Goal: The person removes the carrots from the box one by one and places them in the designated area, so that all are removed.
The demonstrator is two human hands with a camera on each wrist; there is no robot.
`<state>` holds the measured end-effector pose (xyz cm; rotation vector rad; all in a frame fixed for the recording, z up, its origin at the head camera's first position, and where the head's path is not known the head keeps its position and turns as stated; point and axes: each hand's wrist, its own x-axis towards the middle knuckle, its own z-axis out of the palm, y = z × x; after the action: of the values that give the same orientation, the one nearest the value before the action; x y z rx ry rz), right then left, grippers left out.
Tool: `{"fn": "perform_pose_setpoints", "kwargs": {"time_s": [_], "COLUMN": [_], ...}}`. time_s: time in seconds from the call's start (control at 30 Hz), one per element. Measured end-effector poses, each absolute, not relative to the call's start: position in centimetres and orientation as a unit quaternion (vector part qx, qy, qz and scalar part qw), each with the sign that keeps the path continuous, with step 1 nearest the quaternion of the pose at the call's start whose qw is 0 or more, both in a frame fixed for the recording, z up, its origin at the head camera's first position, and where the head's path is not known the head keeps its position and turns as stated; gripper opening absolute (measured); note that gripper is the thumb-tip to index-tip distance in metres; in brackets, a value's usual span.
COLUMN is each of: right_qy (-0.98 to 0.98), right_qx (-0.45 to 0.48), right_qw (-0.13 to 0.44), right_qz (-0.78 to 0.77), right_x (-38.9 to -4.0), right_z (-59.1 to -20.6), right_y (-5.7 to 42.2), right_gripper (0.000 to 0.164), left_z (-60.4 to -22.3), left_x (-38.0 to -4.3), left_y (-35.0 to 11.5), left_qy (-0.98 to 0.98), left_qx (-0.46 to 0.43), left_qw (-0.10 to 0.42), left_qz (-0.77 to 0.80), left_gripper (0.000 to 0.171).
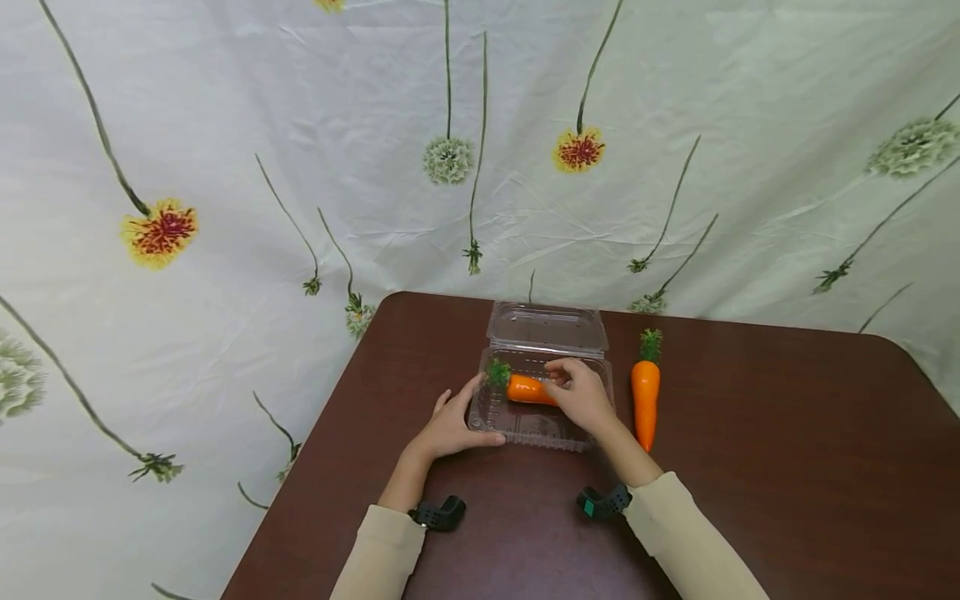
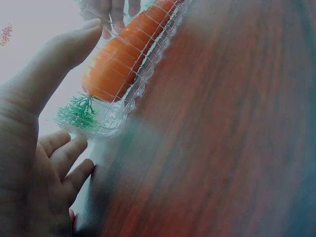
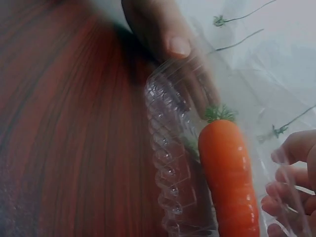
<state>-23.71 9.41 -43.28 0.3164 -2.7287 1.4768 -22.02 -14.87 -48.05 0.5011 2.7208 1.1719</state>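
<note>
An orange toy carrot (image 1: 528, 389) with a green leafy top lies crosswise in a clear plastic clamshell container (image 1: 536, 439), its leaves toward the left. At the container's near left corner, my left hand (image 1: 452, 427) holds the side wall, thumb along the front edge. My right hand (image 1: 583, 398) hovers over the carrot's narrow end and hides it in the head view. Seen from the right wrist, the right fingers (image 3: 289, 202) are loosely bent beside the carrot (image 3: 228, 173), with a gap between them. The left thumb (image 2: 74, 47) shows close to the container in the left wrist view.
A second toy carrot (image 1: 645, 396) lies on the brown table (image 1: 765, 433), right of the container, leaves pointing away. The container's lid (image 1: 549, 325) is folded back toward the flower-printed cloth (image 1: 517, 200) behind the table.
</note>
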Motion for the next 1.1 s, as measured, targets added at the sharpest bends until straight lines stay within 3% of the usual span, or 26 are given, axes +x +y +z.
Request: {"fn": "perform_pose_setpoints", "kwargs": {"time_s": [0.63,1.1], "right_qy": [-0.926,-0.929], "right_qx": [0.120,0.118], "right_qw": [-0.010,-0.046], "right_qz": [0.358,0.348], "right_x": [-24.05,-23.92], "right_z": [-43.90,-44.06], "right_y": [8.87,8.79], "right_gripper": [0.029,0.038], "left_z": [-48.01,-47.73], "left_x": [-22.04,-21.84], "left_y": [-14.88,-14.88], "left_qy": [0.904,0.902], "left_qx": [0.159,0.159], "left_qw": [0.066,0.067], "left_qz": [0.391,0.396], "left_gripper": [0.109,0.109]}}
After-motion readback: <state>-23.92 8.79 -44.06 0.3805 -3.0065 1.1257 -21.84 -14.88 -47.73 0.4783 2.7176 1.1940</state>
